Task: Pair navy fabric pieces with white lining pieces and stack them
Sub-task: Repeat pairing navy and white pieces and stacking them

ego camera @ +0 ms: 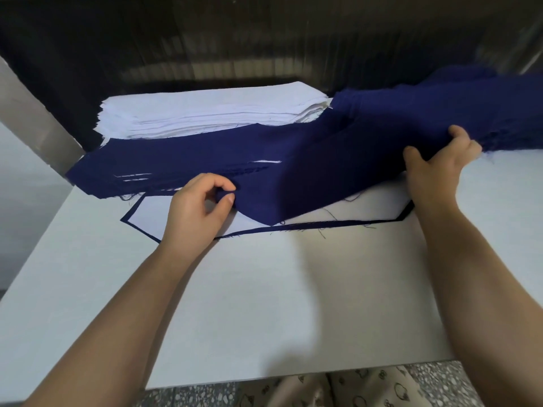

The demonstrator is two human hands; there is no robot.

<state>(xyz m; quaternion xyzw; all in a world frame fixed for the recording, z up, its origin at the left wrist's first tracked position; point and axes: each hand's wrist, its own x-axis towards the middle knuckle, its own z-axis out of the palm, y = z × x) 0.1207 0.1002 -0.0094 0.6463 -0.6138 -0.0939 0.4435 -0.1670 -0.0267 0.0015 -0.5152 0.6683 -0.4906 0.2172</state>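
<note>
head: left hand [199,208] and right hand [437,164] grip navy piece [317,174].

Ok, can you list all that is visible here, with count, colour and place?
lining stack: 1, white, back left
navy pile: 1, navy with white slivers, before it
navy heap: 1, navy, back right
navy piece: 1, navy, lifted mid-table
pair: 1, white on navy, flat under it
table: 1, white, near
post: 1, grey, far left
floor: 1, speckled grey, bottom edge
patterned cloth: 1, beige, bottom edge
left hand: 1, pinches navy piece's near edge
right hand: 1, grips navy piece, right
</note>
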